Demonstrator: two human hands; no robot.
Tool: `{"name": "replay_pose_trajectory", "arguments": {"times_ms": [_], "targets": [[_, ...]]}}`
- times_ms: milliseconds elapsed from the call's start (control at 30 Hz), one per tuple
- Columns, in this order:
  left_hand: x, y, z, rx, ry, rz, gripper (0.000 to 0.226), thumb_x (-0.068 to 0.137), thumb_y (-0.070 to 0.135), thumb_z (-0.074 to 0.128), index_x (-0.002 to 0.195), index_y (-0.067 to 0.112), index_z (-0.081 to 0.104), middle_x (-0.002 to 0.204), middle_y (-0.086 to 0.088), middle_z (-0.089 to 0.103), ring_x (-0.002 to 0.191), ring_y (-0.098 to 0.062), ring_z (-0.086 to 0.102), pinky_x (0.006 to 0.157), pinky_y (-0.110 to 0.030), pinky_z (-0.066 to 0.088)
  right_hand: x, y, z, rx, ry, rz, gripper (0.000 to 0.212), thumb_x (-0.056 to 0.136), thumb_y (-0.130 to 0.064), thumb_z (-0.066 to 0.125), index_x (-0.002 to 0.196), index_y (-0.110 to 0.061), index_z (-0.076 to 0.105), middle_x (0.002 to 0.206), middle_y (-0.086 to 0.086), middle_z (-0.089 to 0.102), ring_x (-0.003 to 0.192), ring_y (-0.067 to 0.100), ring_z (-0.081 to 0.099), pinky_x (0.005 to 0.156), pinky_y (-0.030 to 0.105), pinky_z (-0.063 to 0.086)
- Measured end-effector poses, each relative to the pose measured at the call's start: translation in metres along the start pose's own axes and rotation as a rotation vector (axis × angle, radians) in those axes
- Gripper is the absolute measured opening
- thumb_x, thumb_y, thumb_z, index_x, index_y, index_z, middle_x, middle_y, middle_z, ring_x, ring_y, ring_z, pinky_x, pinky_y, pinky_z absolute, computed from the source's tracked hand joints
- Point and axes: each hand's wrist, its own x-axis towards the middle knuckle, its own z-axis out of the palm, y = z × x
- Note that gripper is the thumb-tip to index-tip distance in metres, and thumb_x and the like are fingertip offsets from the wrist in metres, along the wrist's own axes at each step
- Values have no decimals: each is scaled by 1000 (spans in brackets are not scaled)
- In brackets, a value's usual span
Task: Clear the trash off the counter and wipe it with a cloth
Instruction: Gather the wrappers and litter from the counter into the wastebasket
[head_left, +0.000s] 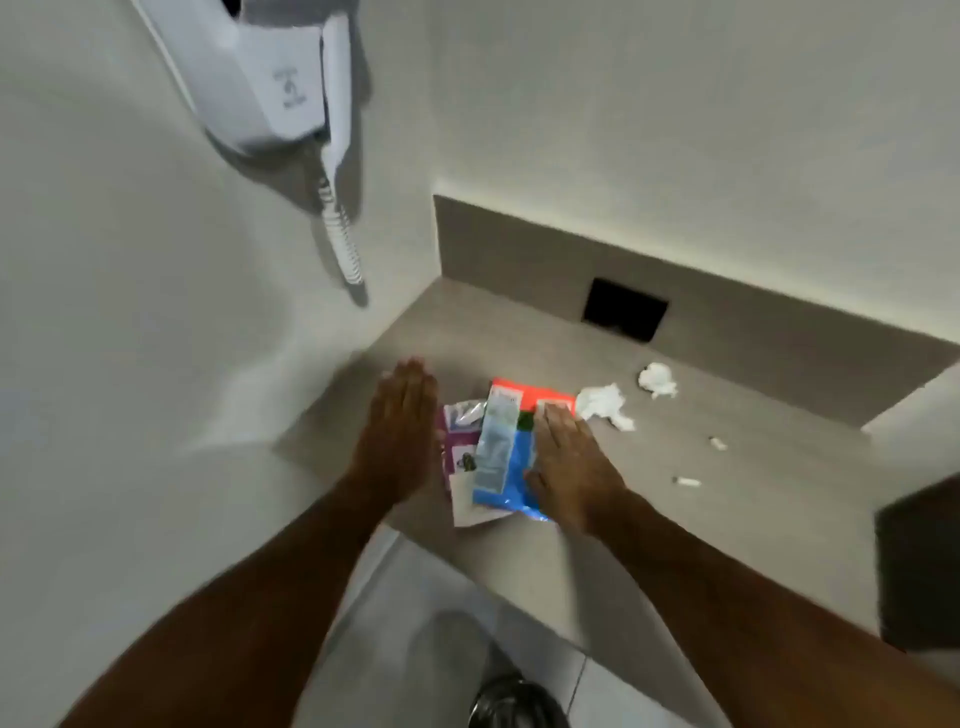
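A pile of wrappers lies near the front left of the grey counter (727, 499): a blue and orange packet (514, 467), a pale blue sachet (496, 447) on top of it, and a purple and white wrapper (460, 441) at its left. My left hand (400, 431) stands edge-on with straight fingers at the pile's left side. My right hand (566, 462) lies flat with fingers extended on the pile's right side. Two crumpled white tissues (605, 405) (657, 379) lie further right. Two small white scraps (687, 481) (718, 442) lie beyond my right hand.
A white wall-mounted hair dryer (275, 88) with a coiled cord (345, 244) hangs on the left wall. A black square opening (623, 309) sits in the backsplash. A dark object (919, 566) stands at the counter's right edge. Tiled floor and a dark bin (514, 701) lie below.
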Motion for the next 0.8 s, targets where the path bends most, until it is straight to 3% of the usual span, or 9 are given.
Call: {"name": "replay_pose_trajectory", "arguments": {"times_ms": [67, 167, 233, 333, 500, 567, 633, 700, 800], "targets": [[-5, 0, 29, -91, -148, 31, 80, 85, 41, 55, 142, -12, 39, 150, -33, 39, 141, -48, 36, 115, -58, 32, 5, -4, 25, 41, -116, 16, 82, 89, -46, 55, 148, 2, 24, 155, 23, 29, 143, 38, 28, 120, 45, 20], [-5, -1, 65, -215, -523, 69, 102, 84, 56, 57, 155, 1, 9, 165, -18, 10, 154, -32, 6, 125, -47, 8, 11, 1, 33, 227, -129, 71, 61, 78, -37, 72, 123, -7, 45, 122, 14, 57, 107, 31, 57, 94, 39, 49], [5, -6, 76, -233, -572, 120, 104, 82, 60, 58, 155, 6, 9, 165, -14, 16, 154, -29, 11, 125, -48, 9, 19, 5, 30, 248, -154, 124, 55, 79, -30, 71, 124, -12, 46, 118, 13, 63, 104, 33, 61, 84, 37, 51], [16, -13, 78, -187, -563, 188, 102, 74, 70, 60, 153, 17, 24, 158, -8, 35, 145, -28, 33, 120, -52, 17, 26, 14, 22, 148, -245, 168, 57, 84, -26, 62, 138, -22, 42, 124, 13, 63, 107, 34, 62, 85, 36, 50], [27, -11, 74, -69, -595, 262, 94, 69, 80, 55, 146, 28, 41, 148, -4, 48, 134, -26, 46, 116, -53, 28, 30, 18, 20, 210, -280, 141, 59, 86, -25, 66, 140, -24, 42, 127, 11, 63, 108, 31, 62, 86, 34, 50], [36, -12, 64, -140, -649, 285, 89, 70, 78, 58, 145, 31, 42, 149, -2, 48, 133, -24, 47, 115, -42, 35, 27, 21, 21, 230, -226, 153, 55, 85, -24, 63, 138, -24, 44, 122, 13, 66, 104, 33, 63, 85, 37, 54], [52, -13, 52, -243, -754, 295, 69, 79, 67, 61, 136, 28, 54, 144, -3, 55, 125, -21, 54, 107, -27, 41, 21, 23, 21, 242, -111, 200, 53, 86, -24, 60, 137, -25, 47, 116, 15, 69, 99, 36, 65, 81, 36, 55], [69, -12, 38, -257, -889, 236, 48, 95, 48, 51, 123, 12, 63, 132, -14, 63, 111, -26, 61, 98, -30, 48, 12, 23, 21, 273, 66, 239, 49, 83, -23, 62, 132, -26, 55, 109, 14, 73, 92, 38, 68, 75, 35, 53], [79, -5, 37, -259, -786, 103, 43, 99, 25, 47, 138, 5, 49, 138, -21, 54, 124, -35, 55, 104, -39, 46, -6, 21, 22, 314, 294, 250, 43, 81, -17, 66, 123, -24, 63, 106, 10, 76, 87, 37, 70, 74, 34, 55]]}}
